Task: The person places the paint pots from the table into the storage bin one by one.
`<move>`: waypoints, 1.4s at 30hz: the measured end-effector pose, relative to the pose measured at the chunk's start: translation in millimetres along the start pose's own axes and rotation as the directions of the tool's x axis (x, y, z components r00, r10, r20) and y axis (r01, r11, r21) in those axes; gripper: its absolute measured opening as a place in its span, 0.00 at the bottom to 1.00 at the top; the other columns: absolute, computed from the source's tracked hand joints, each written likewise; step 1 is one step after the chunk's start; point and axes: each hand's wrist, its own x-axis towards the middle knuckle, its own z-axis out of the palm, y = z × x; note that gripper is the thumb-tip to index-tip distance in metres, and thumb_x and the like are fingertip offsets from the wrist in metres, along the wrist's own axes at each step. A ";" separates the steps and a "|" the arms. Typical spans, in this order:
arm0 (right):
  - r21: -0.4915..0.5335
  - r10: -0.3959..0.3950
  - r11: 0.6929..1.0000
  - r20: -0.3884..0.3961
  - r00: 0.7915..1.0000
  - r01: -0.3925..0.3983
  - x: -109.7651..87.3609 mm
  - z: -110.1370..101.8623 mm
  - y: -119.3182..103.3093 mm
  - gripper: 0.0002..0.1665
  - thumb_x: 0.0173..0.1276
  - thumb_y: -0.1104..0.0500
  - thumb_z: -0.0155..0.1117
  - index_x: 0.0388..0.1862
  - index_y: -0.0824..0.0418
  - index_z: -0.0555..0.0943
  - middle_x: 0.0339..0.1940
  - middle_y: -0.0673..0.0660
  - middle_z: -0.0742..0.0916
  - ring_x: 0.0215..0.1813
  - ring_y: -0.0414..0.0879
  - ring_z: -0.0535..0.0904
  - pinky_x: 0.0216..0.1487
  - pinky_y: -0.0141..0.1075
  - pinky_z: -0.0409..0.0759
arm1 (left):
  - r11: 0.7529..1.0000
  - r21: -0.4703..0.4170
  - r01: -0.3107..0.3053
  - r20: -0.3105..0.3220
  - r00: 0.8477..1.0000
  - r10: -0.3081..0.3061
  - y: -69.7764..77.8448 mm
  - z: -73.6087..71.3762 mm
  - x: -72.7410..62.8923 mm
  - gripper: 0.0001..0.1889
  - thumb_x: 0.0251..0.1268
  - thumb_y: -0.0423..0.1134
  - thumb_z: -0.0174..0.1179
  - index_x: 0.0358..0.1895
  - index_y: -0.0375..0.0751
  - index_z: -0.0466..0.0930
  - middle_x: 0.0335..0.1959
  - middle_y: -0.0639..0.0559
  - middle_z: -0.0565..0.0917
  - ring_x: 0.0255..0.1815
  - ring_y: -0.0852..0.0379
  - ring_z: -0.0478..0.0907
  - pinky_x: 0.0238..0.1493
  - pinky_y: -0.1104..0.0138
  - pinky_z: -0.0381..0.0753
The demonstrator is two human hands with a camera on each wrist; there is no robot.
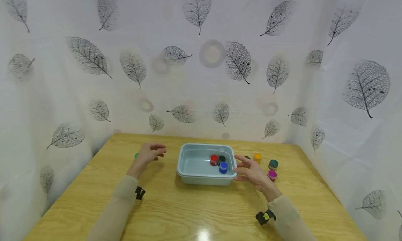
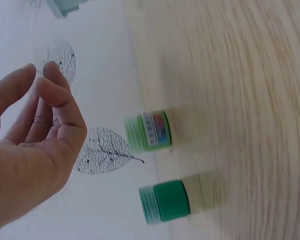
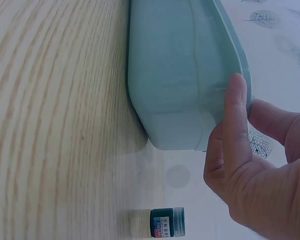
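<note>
My left hand [image 1: 150,154] hovers over the left of the table, fingers loosely bent and holding nothing. Beyond it, the left wrist view has a light green paint jar [image 2: 148,131] and a darker green paint jar [image 2: 165,201]. My right hand [image 1: 252,173] is at the right end of a pale blue plastic basin [image 1: 205,181], its thumb and fingers pinching the rim. Inside the basin sit a red paint jar [image 1: 214,160], a black paint jar [image 1: 222,159] and a blue paint jar [image 1: 223,167].
Right of the basin stand an orange jar [image 1: 257,158], a teal jar [image 1: 273,164] and a magenta jar [image 1: 272,175]. A dark green jar [image 3: 162,223] is partly hidden behind the right hand in the head view. A leaf-print curtain [image 1: 201,87] surrounds the wooden table [image 1: 188,213].
</note>
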 end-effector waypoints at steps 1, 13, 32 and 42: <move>0.002 0.000 1.000 0.001 1.000 0.000 -0.1 -0.1 -0.1 0.40 0.69 0.66 0.63 0.77 0.61 0.59 0.63 0.73 0.69 0.45 0.50 0.84 0.45 0.40 0.88 | 1.000 -0.004 0.000 -0.007 1.000 0.000 -0.1 -2.6 0.2 0.19 0.70 0.40 0.59 0.58 0.32 0.78 0.53 0.36 0.83 0.42 0.55 0.82 0.48 0.56 0.84; 0.002 -0.003 1.000 0.011 1.000 0.003 1.2 -1.4 0.4 0.40 0.69 0.65 0.62 0.77 0.62 0.58 0.63 0.73 0.69 0.44 0.48 0.84 0.46 0.41 0.88 | 0.993 0.121 0.013 -0.054 0.999 -0.006 -16.7 -20.3 9.8 0.20 0.73 0.33 0.54 0.64 0.29 0.71 0.64 0.31 0.73 0.62 0.40 0.72 0.60 0.54 0.79; 0.003 0.012 1.000 -0.012 1.000 -0.012 -0.8 -0.6 1.1 0.40 0.69 0.66 0.63 0.77 0.61 0.60 0.58 0.68 0.73 0.42 0.48 0.84 0.44 0.39 0.88 | 0.996 0.028 0.080 0.056 0.995 -0.082 -27.0 -19.7 16.9 0.26 0.67 0.23 0.53 0.67 0.21 0.62 0.68 0.25 0.65 0.57 0.38 0.75 0.59 0.55 0.81; -0.009 0.015 1.000 -0.020 1.000 -0.015 0.4 -0.7 -0.4 0.39 0.69 0.65 0.63 0.77 0.60 0.60 0.59 0.69 0.72 0.42 0.47 0.83 0.46 0.41 0.88 | 0.980 0.196 0.030 0.122 0.991 -0.055 -33.2 -21.8 16.3 0.30 0.59 0.28 0.65 0.64 0.22 0.68 0.65 0.26 0.70 0.59 0.39 0.75 0.61 0.55 0.80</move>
